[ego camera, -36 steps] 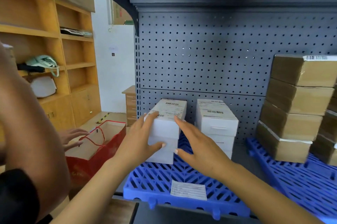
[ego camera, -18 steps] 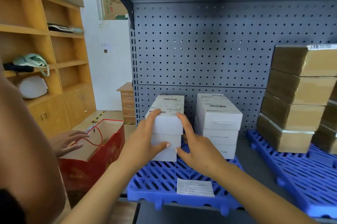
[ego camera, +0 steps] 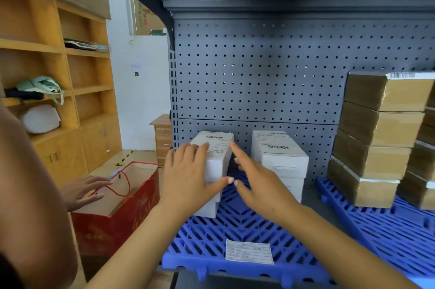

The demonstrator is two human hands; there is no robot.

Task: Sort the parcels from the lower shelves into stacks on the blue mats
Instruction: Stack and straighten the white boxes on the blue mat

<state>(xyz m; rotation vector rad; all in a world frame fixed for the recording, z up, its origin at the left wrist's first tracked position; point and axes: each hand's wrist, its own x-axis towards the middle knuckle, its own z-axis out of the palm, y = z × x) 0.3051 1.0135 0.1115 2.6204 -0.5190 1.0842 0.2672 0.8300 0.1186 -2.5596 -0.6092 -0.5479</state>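
Now the left hand [ego camera: 190, 178] stays cupped on the left white parcel stack's [ego camera: 213, 166] top box on the blue mat [ego camera: 235, 237], while the right hand [ego camera: 256, 185] has eased off, open and empty; this placement looks nearly finished.

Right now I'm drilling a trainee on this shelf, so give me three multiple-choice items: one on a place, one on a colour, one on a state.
1. Where does the printed paper label lie?
A. on the near edge of the blue slatted plastic mat
B. on the perforated grey back panel
C. on the brown cardboard parcels

2. What colour is the gift bag with cord handles?
A. green
B. red
C. black

3. How does the left hand meet the left stack of white boxes?
A. flat on the mat
B. thumb on the stack's front, fingers at its left side
C. inside the bag

Answers: 1 A, it lies flat on the mat's front slats. 2 B, its outer wall is red. 3 B, the right hand stands beside it with fingers spread.
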